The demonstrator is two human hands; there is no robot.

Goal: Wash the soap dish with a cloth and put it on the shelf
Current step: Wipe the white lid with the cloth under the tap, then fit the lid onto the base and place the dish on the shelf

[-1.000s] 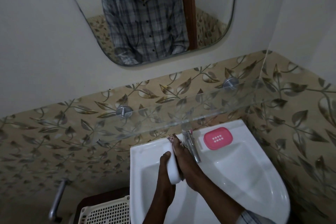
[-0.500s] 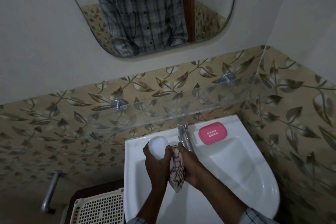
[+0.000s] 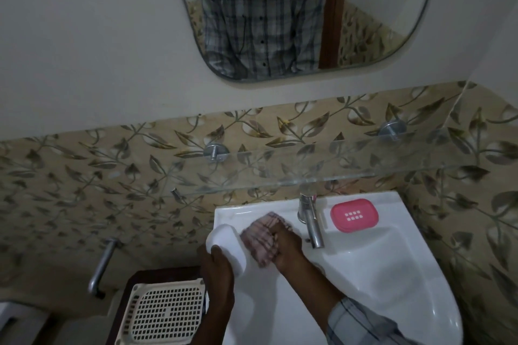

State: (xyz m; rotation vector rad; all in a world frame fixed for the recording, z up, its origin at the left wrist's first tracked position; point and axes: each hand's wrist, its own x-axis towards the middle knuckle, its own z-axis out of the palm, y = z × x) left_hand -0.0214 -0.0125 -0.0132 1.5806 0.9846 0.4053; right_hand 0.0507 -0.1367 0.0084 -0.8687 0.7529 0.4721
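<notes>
My left hand [image 3: 217, 266] grips a white oval soap dish part [image 3: 227, 246], tilted over the left side of the white sink [image 3: 392, 274]. My right hand [image 3: 286, 246] holds a crumpled pinkish striped cloth [image 3: 262, 238] pressed against the white piece's right side. A pink soap dish part [image 3: 354, 214] with small slots lies on the sink's back ledge, right of the tap [image 3: 309, 218]. A glass shelf [image 3: 308, 171] runs along the tiled wall just above the sink.
A cream perforated basket [image 3: 168, 314] sits on a dark stand left of the sink. A metal pipe [image 3: 102, 266] sticks out of the leaf-patterned tiled wall at the left. A mirror [image 3: 294, 14] hangs above, reflecting a person's checked shirt.
Both hands have shifted left with the white piece, which now lies flatter. The cloth moved from hanging between the hands to the piece's right side. The camera tilted down.
</notes>
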